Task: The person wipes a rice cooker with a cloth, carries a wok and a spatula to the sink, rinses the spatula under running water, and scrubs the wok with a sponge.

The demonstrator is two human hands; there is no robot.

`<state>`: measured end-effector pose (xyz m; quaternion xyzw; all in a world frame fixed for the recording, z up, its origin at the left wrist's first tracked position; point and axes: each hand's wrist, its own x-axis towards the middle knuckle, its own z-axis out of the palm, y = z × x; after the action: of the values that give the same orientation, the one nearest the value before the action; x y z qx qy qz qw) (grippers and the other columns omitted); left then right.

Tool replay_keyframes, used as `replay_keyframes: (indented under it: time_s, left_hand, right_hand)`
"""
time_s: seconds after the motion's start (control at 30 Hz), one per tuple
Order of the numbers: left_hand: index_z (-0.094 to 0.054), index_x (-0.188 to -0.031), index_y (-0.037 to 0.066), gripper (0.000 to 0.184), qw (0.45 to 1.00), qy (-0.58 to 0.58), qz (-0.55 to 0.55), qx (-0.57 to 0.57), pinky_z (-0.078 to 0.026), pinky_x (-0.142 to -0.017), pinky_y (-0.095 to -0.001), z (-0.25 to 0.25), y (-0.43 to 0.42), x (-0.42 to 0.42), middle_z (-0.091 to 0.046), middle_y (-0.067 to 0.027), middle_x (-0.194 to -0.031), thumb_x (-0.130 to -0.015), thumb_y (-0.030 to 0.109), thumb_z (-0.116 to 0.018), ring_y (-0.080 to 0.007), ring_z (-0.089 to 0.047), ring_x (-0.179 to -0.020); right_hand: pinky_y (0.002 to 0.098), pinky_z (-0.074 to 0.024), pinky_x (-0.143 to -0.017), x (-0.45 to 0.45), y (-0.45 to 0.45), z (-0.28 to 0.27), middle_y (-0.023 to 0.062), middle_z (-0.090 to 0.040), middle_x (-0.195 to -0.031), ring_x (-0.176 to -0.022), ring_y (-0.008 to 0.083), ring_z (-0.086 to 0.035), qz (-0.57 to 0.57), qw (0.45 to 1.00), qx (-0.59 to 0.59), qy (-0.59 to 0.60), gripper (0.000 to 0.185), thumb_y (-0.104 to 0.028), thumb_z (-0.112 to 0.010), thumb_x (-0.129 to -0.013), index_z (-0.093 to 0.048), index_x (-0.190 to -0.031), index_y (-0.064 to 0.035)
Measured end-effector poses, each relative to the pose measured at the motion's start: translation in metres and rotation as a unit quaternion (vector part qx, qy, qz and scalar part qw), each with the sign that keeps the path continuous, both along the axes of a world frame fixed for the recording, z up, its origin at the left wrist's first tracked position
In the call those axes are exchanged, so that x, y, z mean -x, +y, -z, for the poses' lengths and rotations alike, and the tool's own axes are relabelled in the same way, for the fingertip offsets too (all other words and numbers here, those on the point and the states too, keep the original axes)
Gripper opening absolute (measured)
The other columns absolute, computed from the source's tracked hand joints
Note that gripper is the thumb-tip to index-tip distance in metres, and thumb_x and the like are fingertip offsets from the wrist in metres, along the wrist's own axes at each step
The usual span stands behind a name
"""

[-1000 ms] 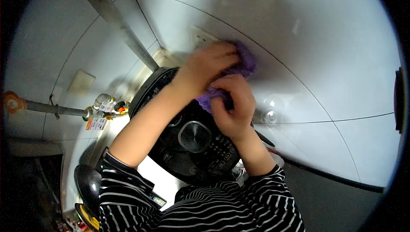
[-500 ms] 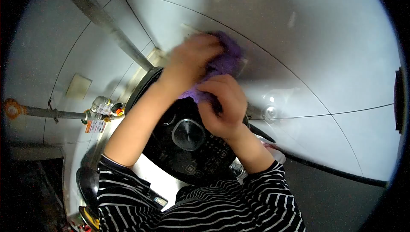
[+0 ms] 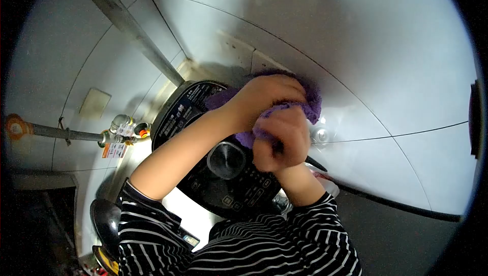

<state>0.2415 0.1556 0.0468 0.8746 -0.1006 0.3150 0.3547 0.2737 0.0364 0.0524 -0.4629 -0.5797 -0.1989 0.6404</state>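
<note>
Since the frame half a second ago, your left hand (image 3: 272, 94) has come down and across toward your right hand (image 3: 284, 139), and the purple cloth (image 3: 314, 104) has shifted with it, uncovering more of the wall plates (image 3: 269, 61). The cloth is bunched under and around both hands, above the far part of the black cooker (image 3: 231, 194), beside the wall (image 3: 386, 72). Your right hand is curled, grasping a fold of it; your left lies over it, its fingertips blurred and partly hidden, so you cannot tell whether that grip is clenched. Your hands and forearms hide part of the cooker's top, though the round knob (image 3: 226, 160) shows. Your striped shirt (image 3: 254, 245) cuts off the cooker's near edge and a small object (image 3: 190, 239) on the bright counter (image 3: 190, 212); what that object is stays unclear.
</note>
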Motion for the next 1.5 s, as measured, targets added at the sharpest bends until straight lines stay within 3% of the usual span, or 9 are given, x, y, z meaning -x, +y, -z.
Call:
replay_keyframes:
  time_s: [0.07,0.1,0.13,0.3,0.43,0.53,0.63,1.33,1.5]
  left_hand:
    - [-0.063,-0.091,0.001,0.019,0.969,0.069,-0.035,0.234,-0.049,-0.079,-0.0329,-0.001,-0.001,0.01,-0.065,-0.0109,-0.09,-0.083,0.009,-0.048,-0.0256,-0.062,-0.09]
    - [-0.061,-0.099,0.001,0.022,0.779,0.103,0.045,0.617,-0.049,-0.082,-0.0346,0.01,0.017,0.017,-0.064,-0.0098,-0.095,-0.088,0.015,-0.047,-0.0235,-0.061,-0.091]
    - [-0.056,-0.109,0.004,0.029,0.698,0.013,0.104,0.709,-0.048,-0.086,-0.0365,-0.011,0.014,0.03,-0.062,-0.0099,-0.104,-0.091,0.024,-0.046,-0.0241,-0.06,-0.093]
    - [-0.056,-0.11,0.007,0.033,0.649,-0.116,0.002,0.752,-0.046,-0.089,-0.0368,-0.028,0.055,0.059,-0.06,-0.0103,-0.105,-0.093,0.034,-0.044,-0.0236,-0.056,-0.098]
    - [-0.06,-0.099,0.005,0.019,0.713,-0.151,-0.149,0.669,-0.047,-0.082,-0.033,-0.031,0.054,0.03,-0.062,-0.0088,-0.097,-0.094,0.013,-0.044,-0.02,-0.058,-0.091]
    - [-0.059,-0.086,-0.003,0.015,0.929,-0.122,-0.316,0.15,-0.044,-0.077,-0.031,0.001,0.079,0.016,-0.063,-0.01,-0.091,-0.078,-0.009,-0.047,-0.0218,-0.058,-0.088]
    - [-0.057,-0.093,-0.002,0.026,0.899,-0.047,-0.417,-0.129,-0.039,-0.086,-0.0384,0.004,0.067,0.025,-0.058,-0.0143,-0.103,-0.068,-0.007,-0.052,-0.033,-0.051,-0.099]
    - [-0.059,-0.092,0.0,0.026,0.93,-0.024,-0.353,-0.097,-0.046,-0.083,-0.039,-0.002,0.052,0.027,-0.058,-0.0164,-0.103,-0.067,-0.006,-0.055,-0.0351,-0.054,-0.098]
    - [-0.058,-0.085,0.002,0.02,0.972,-0.037,-0.183,-0.14,-0.046,-0.083,-0.0388,-0.002,0.036,0.017,-0.058,-0.0135,-0.102,-0.065,0.004,-0.057,-0.0339,-0.054,-0.101]
  right_hand:
    - [0.0307,-0.0438,-0.052,0.001,0.001,0.0,0.0102,-0.057,-0.071,-0.055,0.023,-0.052,-0.04,0.998,0.002,-0.046,0.029,0.001,-0.057,-0.053,-0.062,-0.081,-0.0017]
    - [0.0308,-0.0436,-0.051,0.002,0.001,0.0,0.0099,-0.058,-0.072,-0.055,0.0231,-0.052,-0.057,0.996,0.004,-0.067,0.03,0.001,-0.059,-0.053,-0.062,-0.082,-0.0022]
    - [0.0312,-0.0432,-0.049,0.002,0.003,0.0,0.0102,-0.058,-0.074,-0.056,0.0239,-0.054,-0.079,0.994,0.018,-0.068,0.032,0.0,-0.061,-0.052,-0.063,-0.084,-0.0032]
    - [0.0312,-0.0469,-0.06,0.006,0.018,0.0,0.0116,-0.059,-0.089,-0.073,0.0264,-0.059,-0.081,0.984,0.159,0.016,0.027,0.004,-0.062,-0.066,-0.063,-0.091,-0.0049]
    - [0.0305,-0.0469,-0.064,0.003,0.021,0.008,0.0122,-0.057,-0.095,-0.079,0.0273,-0.058,-0.053,0.975,0.198,0.081,0.026,0.007,-0.059,-0.071,-0.061,-0.094,-0.0057]
    - [0.0299,-0.0462,-0.064,-0.003,0.02,0.008,0.0124,-0.056,-0.094,-0.076,0.0252,-0.057,-0.047,0.962,0.24,0.119,0.025,0.008,-0.057,-0.072,-0.06,-0.093,-0.0044]
    - [0.029,-0.0455,-0.063,-0.006,0.023,0.012,0.0124,-0.056,-0.093,-0.075,0.0241,-0.056,-0.033,0.964,0.232,0.127,0.025,0.009,-0.056,-0.072,-0.06,-0.093,-0.0038]
    - [0.0309,-0.0456,-0.062,0.004,0.025,0.012,0.0109,-0.055,-0.088,-0.073,0.0255,-0.055,-0.069,0.961,0.237,0.128,0.023,0.007,-0.057,-0.073,-0.059,-0.092,-0.0045]
    - [0.0389,-0.048,-0.064,0.007,0.019,0.006,0.011,-0.055,-0.083,-0.076,0.0318,-0.057,-0.039,0.969,0.217,0.109,0.021,0.0,-0.06,-0.066,-0.058,-0.085,-0.0065]
